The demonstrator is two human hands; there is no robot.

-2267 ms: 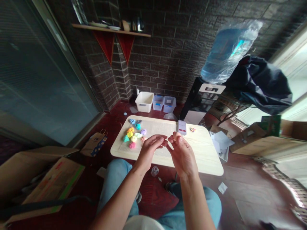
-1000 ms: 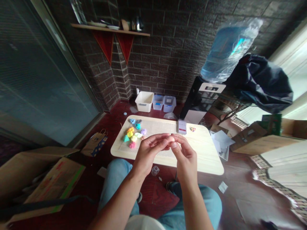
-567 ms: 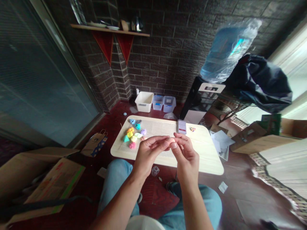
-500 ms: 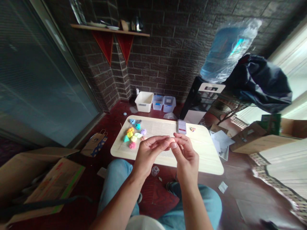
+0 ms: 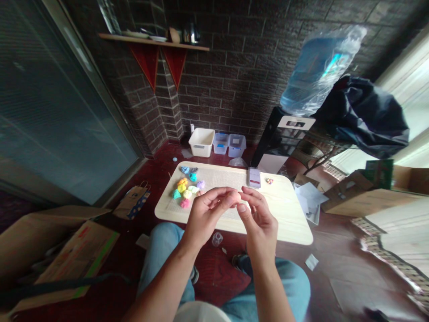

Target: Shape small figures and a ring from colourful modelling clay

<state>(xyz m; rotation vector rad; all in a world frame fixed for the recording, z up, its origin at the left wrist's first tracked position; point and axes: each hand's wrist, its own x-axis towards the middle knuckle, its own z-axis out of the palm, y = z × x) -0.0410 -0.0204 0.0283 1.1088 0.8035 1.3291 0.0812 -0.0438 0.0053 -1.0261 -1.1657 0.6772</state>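
Observation:
My left hand (image 5: 204, 214) and my right hand (image 5: 259, 223) meet above the near edge of a low pale wooden table (image 5: 288, 210). Between their fingertips sits a small peach-coloured lump of clay (image 5: 236, 197), pinched from both sides. Both hands have curled fingers. Several coloured clay lumps (image 5: 186, 185) lie in a cluster on the table's left part, just beyond my left hand. A small multicoloured clay piece (image 5: 269, 181) rests at the far right of the table, next to a phone (image 5: 254, 177).
White and clear plastic bins (image 5: 217, 143) stand by the brick wall behind the table. A water dispenser (image 5: 284, 138) with a dark bag is at the right. Cardboard boxes (image 5: 63, 250) lie at left, papers (image 5: 308, 199) at right. A small clear cup (image 5: 216, 239) sits on the floor between my knees.
My hands came together from slightly apart and closed on the peach lump. Since half a second ago my right thumb has shifted a little over the lump.

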